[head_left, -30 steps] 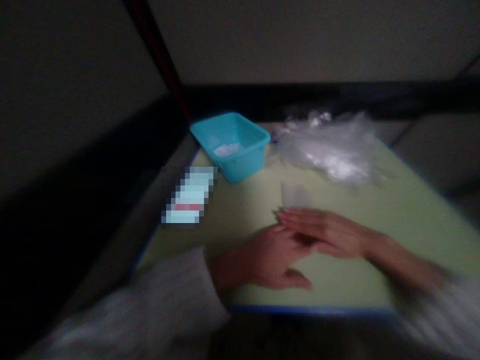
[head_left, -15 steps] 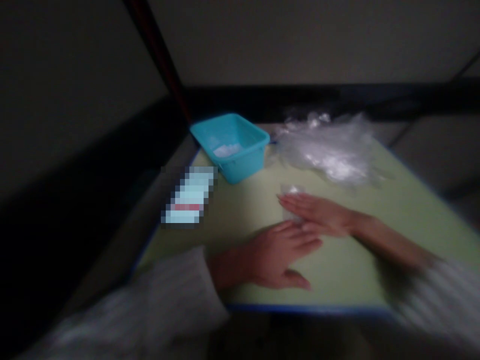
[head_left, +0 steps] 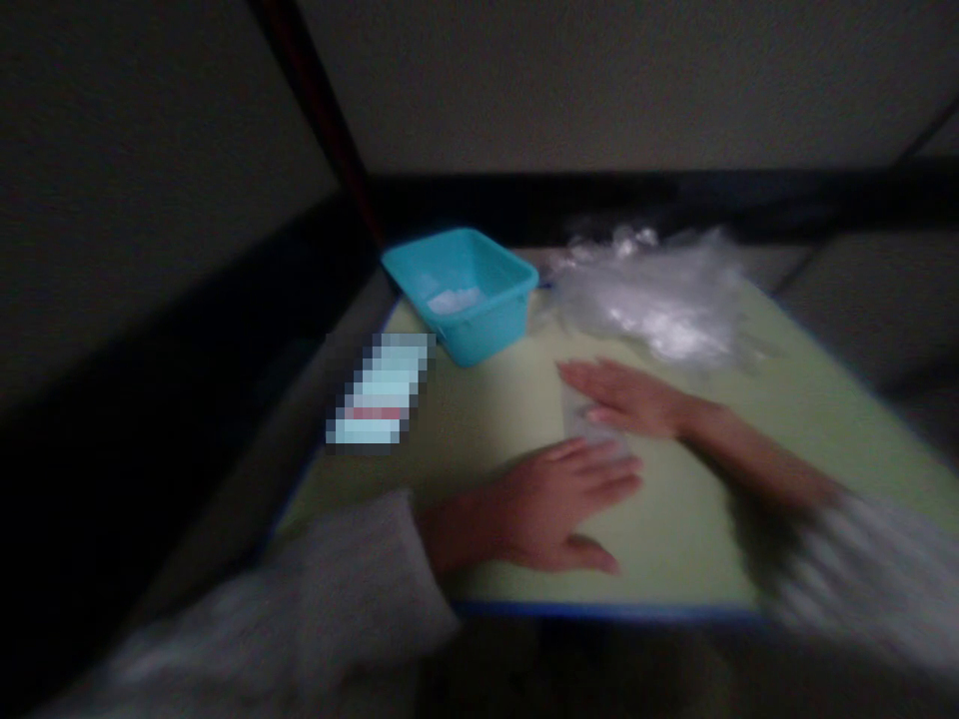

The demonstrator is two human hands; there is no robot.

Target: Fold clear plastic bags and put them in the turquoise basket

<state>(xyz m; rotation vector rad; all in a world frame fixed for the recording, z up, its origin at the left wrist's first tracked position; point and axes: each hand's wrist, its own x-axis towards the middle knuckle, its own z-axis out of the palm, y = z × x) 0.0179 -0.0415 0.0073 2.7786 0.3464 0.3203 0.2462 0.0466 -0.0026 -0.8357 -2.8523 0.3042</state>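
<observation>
While my left hand (head_left: 546, 509) lies flat on the green counter (head_left: 479, 419), my right hand (head_left: 629, 399) presses a small clear bag (head_left: 582, 424) just beyond it (all fingers straight, together, gripping nothing), near a blue tub (head_left: 465, 290).

Turquoise tub (head_left: 469, 295), pale-green mat (head_left: 674, 519).

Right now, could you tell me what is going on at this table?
A person has both hands flat on a pale green mat. The right hand presses on a small clear plastic piece; the left hand lies open near it. A teal tub and a heap of clear plastic sit at the far edge.
</observation>
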